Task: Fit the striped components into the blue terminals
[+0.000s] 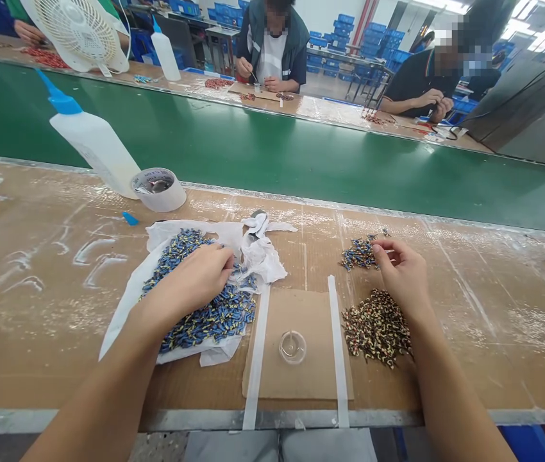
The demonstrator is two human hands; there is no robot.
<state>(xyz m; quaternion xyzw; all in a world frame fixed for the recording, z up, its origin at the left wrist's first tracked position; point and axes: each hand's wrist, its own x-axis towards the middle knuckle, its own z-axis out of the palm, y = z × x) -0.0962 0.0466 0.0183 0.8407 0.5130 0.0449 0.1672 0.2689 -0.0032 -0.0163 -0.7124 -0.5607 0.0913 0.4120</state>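
My left hand (194, 277) rests palm down on a big heap of small blue and yellow parts (215, 317) lying on a white plastic sheet (123, 301); its fingers curl into the heap near the sheet's crumpled edge. My right hand (403, 273) hovers beside a small pile of blue parts (358, 252), fingers bent and thumb drawn in toward them, as in a pinch. Just below that hand lies a pile of dark red and yellow parts (376, 327). Between my arms a cardboard pad (301, 378) is taped to the bench, with a small clear dish (292, 346) on it.
A white squeeze bottle with a blue nozzle (92, 141) and a tape roll (158, 188) stand at the back left. A green conveyor belt (272, 151) runs across beyond the bench. Two people work at the far side. A white fan (77, 29) stands far left.
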